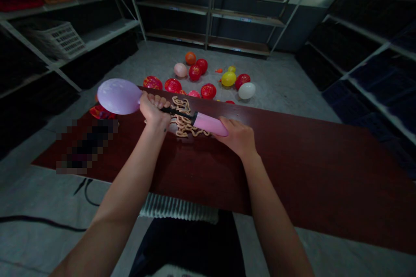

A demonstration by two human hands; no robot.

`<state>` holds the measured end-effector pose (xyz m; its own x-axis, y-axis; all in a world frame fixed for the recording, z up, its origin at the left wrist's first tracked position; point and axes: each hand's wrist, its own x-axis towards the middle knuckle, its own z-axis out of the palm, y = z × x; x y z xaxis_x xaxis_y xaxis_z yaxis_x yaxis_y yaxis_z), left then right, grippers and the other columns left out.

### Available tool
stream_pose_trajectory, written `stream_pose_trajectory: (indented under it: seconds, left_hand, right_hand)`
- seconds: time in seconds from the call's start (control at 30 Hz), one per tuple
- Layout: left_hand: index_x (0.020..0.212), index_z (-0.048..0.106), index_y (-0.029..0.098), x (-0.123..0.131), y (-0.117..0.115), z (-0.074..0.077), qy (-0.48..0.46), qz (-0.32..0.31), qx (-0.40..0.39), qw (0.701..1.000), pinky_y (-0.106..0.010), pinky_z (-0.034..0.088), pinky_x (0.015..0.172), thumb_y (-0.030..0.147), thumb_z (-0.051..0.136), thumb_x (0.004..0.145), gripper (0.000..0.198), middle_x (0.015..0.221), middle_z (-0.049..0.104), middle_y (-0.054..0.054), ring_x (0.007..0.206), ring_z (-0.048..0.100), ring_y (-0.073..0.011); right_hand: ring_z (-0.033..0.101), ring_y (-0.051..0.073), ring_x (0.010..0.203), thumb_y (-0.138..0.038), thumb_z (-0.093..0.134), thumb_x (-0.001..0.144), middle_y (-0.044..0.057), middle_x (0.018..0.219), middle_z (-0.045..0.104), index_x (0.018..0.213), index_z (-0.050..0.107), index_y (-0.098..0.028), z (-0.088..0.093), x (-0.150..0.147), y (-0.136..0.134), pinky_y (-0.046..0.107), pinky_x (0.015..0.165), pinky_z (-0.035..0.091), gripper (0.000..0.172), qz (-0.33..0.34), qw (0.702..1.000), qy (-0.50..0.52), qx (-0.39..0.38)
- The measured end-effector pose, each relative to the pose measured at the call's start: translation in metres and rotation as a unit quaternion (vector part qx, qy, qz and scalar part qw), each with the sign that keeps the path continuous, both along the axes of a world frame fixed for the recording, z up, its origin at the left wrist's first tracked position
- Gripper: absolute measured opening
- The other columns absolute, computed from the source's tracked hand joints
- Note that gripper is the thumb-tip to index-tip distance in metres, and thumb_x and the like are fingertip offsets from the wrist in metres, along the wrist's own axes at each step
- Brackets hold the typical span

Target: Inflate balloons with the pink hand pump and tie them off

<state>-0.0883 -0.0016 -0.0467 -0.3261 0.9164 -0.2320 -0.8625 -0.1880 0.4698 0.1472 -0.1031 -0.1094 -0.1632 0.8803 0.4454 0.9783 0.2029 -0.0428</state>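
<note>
A purple balloon (118, 96), plump with air, points out to the left of my left hand (154, 108). That hand is closed around the balloon's neck and the nozzle end of a balloon pump. The pump's black rod shows between my hands, and its pink barrel (210, 124) sits in my right hand (238, 136), whose fingers wrap the far end. Under the pump, a tangle of beige, string-like uninflated balloons (183, 127) lies on the dark red table (292, 160). My left fingers hide the balloon's mouth.
Several red, yellow, white, pink and orange balloons (195, 72) lie on the floor beyond the table. A blurred-out dark object (89, 145) and a red balloon (102, 112) are at the table's left. Shelves (208, 8) stand around.
</note>
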Motion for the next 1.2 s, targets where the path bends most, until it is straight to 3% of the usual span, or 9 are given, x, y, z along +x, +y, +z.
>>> stream_pose_trajectory:
  seconds: [0.23, 0.4, 0.67, 0.87, 1.07, 1.2]
  left_hand:
    - [0.062, 0.021, 0.019, -0.034, 0.008, 0.002, -0.009, 0.041, 0.002, 0.999, -0.021, 0.016, 0.040, 0.019, 0.033, 0.105, 0.045, 0.046, 0.022, 0.008, 0.033, 0.018, -0.0050]
    - [0.062, 0.022, 0.021, -0.041, 0.008, -0.001, -0.009, 0.045, 0.019, 0.999, -0.024, 0.019, 0.041, 0.022, 0.036, 0.105, 0.046, 0.047, 0.020, 0.007, 0.035, 0.020, -0.0076]
    - [0.062, 0.021, 0.019, -0.022, -0.002, 0.010, 0.006, 0.051, 0.007, 0.999, -0.022, 0.016, 0.042, 0.021, 0.034, 0.107, 0.047, 0.046, 0.019, 0.007, 0.036, 0.017, -0.0066]
    - [0.063, 0.019, 0.020, 0.006, -0.013, 0.004, 0.046, -0.003, 0.003, 0.999, -0.024, 0.020, 0.041, 0.030, 0.039, 0.109, 0.051, 0.045, 0.018, 0.007, 0.035, 0.019, -0.0081]
    - [0.057, 0.016, 0.019, 0.035, -0.037, 0.012, 0.048, -0.042, 0.034, 0.997, -0.024, 0.015, 0.039, 0.031, 0.031, 0.111, 0.058, 0.043, 0.013, 0.006, 0.035, 0.013, -0.0081]
    - [0.057, 0.018, 0.019, 0.031, -0.029, 0.002, 0.060, -0.041, 0.030, 0.997, -0.024, 0.018, 0.039, 0.028, 0.040, 0.109, 0.057, 0.046, 0.013, 0.006, 0.035, 0.016, -0.0080]
  right_hand:
    - [0.067, 0.023, 0.091, -0.050, 0.064, 0.091, 0.008, 0.105, 0.076, 0.125, 0.068, -0.022, -0.003, 0.030, 0.002, 0.031, 0.075, 0.042, 0.045, 0.006, 0.997, -0.060, 0.046]
    - [0.067, 0.024, 0.092, -0.054, 0.060, 0.093, 0.009, 0.106, 0.076, 0.127, 0.067, -0.021, -0.001, 0.037, 0.002, 0.031, 0.074, 0.044, 0.048, -0.008, 0.994, -0.083, 0.074]
    - [0.069, 0.024, 0.087, -0.056, 0.064, 0.089, 0.010, 0.103, 0.076, 0.124, 0.068, -0.020, -0.008, 0.025, 0.000, 0.031, 0.070, 0.044, 0.051, -0.007, 0.998, -0.048, 0.025]
    - [0.071, 0.024, 0.088, -0.054, 0.066, 0.087, 0.010, 0.107, 0.077, 0.125, 0.068, -0.021, -0.003, -0.004, 0.000, 0.031, 0.071, 0.045, 0.051, 0.007, 1.000, 0.006, -0.016]
    - [0.070, 0.023, 0.091, -0.055, 0.065, 0.087, 0.010, 0.112, 0.077, 0.127, 0.065, -0.020, -0.004, -0.022, -0.001, 0.031, 0.073, 0.046, 0.054, 0.037, 0.996, 0.064, -0.054]
    - [0.070, 0.024, 0.091, -0.055, 0.065, 0.087, 0.009, 0.113, 0.076, 0.129, 0.063, -0.022, -0.001, -0.023, -0.002, 0.031, 0.072, 0.045, 0.054, 0.029, 0.996, 0.053, -0.072]
